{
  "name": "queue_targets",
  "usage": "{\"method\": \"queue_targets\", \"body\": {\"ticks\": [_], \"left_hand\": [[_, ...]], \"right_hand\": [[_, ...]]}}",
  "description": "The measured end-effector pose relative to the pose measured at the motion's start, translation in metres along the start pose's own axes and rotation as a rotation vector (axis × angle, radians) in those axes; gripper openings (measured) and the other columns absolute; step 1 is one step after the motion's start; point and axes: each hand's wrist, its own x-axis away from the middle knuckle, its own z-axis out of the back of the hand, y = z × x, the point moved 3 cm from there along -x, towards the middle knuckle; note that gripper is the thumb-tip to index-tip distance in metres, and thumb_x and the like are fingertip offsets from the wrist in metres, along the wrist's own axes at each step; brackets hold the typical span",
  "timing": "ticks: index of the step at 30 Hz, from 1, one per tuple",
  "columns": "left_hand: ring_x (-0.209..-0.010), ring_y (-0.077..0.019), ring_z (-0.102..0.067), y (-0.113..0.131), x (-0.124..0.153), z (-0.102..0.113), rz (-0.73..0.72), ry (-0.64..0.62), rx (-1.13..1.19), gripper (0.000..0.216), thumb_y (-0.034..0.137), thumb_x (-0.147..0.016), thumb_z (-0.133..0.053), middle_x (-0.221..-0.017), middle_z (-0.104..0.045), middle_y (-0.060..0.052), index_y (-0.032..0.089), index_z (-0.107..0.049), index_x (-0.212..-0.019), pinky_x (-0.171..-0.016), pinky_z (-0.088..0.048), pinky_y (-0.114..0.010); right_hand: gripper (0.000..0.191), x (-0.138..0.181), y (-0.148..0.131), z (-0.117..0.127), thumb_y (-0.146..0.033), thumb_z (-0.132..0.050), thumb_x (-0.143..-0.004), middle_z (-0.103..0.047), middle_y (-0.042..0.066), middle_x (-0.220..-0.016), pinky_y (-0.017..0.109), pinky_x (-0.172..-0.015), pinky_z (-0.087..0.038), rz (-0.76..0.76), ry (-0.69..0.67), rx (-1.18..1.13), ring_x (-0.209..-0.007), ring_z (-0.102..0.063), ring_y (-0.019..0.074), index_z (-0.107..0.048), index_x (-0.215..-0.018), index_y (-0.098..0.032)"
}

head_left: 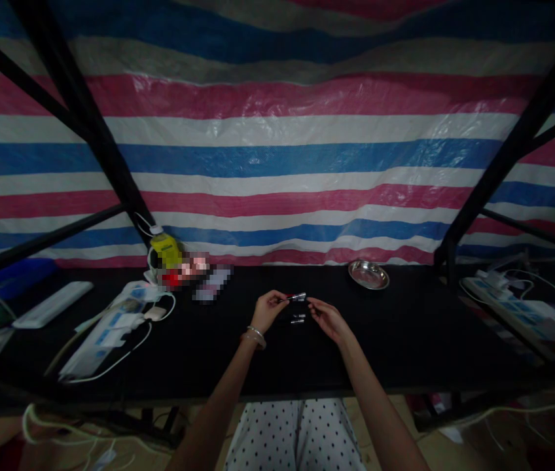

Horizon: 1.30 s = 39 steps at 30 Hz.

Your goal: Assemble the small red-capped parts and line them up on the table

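The left hand [268,307] pinches a small silvery piece [298,297] with a red end between thumb and fingertips, just above the middle of the black table [405,340]. The right hand [325,318] sits just to its right with fingers curled. In this dim view I cannot tell whether they touch the piece. Two similar metal pieces [298,320] lie beneath. This looks like fine two-handed work, and the next move calls for a steady pinch and careful alignment.

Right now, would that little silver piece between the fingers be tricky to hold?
Probably light: the left hand holds the silver piece in a mere pinch. It looks shiny, so perhaps slippery. Its narrow shape might roll on the table.
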Motion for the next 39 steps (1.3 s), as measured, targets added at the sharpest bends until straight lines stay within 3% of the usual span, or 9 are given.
{"method": "queue_targets", "body": {"ticks": [3,8,11,15,22,30,39], "left_hand": [[-0.068,-0.0137,-0.060,-0.010,0.001,0.004,-0.006,0.054,-0.041,0.021,0.032,-0.065,-0.068,-0.073,-0.064,-0.001,0.016,-0.060,-0.076,-0.065,-0.046,-0.025],[-0.078,-0.0181,-0.062,-0.025,0.006,0.003,-0.018,0.039,-0.243,0.015,0.030,-0.071,-0.062,-0.081,-0.068,-0.003,0.018,-0.066,-0.079,-0.074,-0.047,-0.031],[-0.087,-0.0203,-0.062,-0.034,0.007,0.001,-0.035,0.016,-0.288,0.016,0.028,-0.073,-0.060,-0.089,-0.069,-0.004,0.020,-0.068,-0.084,-0.084,-0.046,-0.036],[-0.093,-0.0210,-0.061,-0.042,0.005,0.001,-0.074,-0.002,-0.341,0.018,0.026,-0.075,-0.059,-0.094,-0.069,-0.003,0.022,-0.069,-0.089,-0.090,-0.043,-0.039],[-0.094,-0.0193,-0.059,-0.051,0.005,0.001,-0.084,-0.028,-0.452,0.019,0.021,-0.078,-0.055,-0.093,-0.069,-0.002,0.024,-0.070,-0.090,-0.089,-0.044,-0.037],[-0.096,-0.0197,-0.059,-0.053,0.007,-0.001,-0.116,-0.024,-0.497,0.019,0.030,-0.081,-0.056,-0.093,-0.069,-0.003,0.025,-0.069,-0.093,-0.090,-0.044,-0.038],[-0.096,-0.0204,-0.059,-0.047,0.010,0.001,-0.112,-0.034,-0.473,0.020,0.032,-0.080,-0.057,-0.095,-0.068,-0.004,0.025,-0.070,-0.094,-0.089,-0.045,-0.038]], "right_hand": [[0.030,0.000,-0.002,0.011,-0.018,-0.077,-0.057,-0.069,0.006,-0.078,0.023,-0.068,-0.048,0.056,0.082,0.033,-0.072,-0.061,0.0121,-0.070,-0.085,-0.014],[0.041,-0.004,-0.005,0.030,-0.034,-0.079,-0.053,-0.070,0.005,-0.080,0.025,-0.053,-0.044,0.232,0.269,0.234,-0.054,-0.055,0.0102,-0.067,-0.088,-0.016],[0.038,-0.007,-0.006,0.036,-0.041,-0.076,-0.054,-0.070,0.006,-0.079,0.029,-0.061,-0.046,0.361,0.344,0.402,-0.065,-0.060,0.0161,-0.067,-0.082,-0.017],[0.030,-0.004,-0.004,0.036,-0.043,-0.065,-0.067,-0.069,0.007,-0.084,0.035,-0.076,-0.046,0.517,0.358,0.720,-0.080,-0.061,0.0209,-0.069,-0.084,-0.018],[0.025,-0.001,0.002,0.026,-0.034,-0.050,-0.080,-0.068,0.008,-0.088,0.036,-0.079,-0.041,0.660,0.350,1.138,-0.085,-0.055,0.0220,-0.070,-0.087,-0.021],[0.023,-0.004,0.003,0.023,-0.027,-0.050,-0.081,-0.062,0.011,-0.091,0.038,-0.080,-0.038,0.674,0.375,1.347,-0.089,-0.049,0.0238,-0.071,-0.085,-0.019],[0.019,-0.016,-0.005,0.007,-0.029,-0.057,-0.078,-0.059,0.009,-0.094,0.037,-0.083,-0.038,0.688,0.316,1.344,-0.092,-0.047,0.0233,-0.072,-0.089,-0.024]]}}
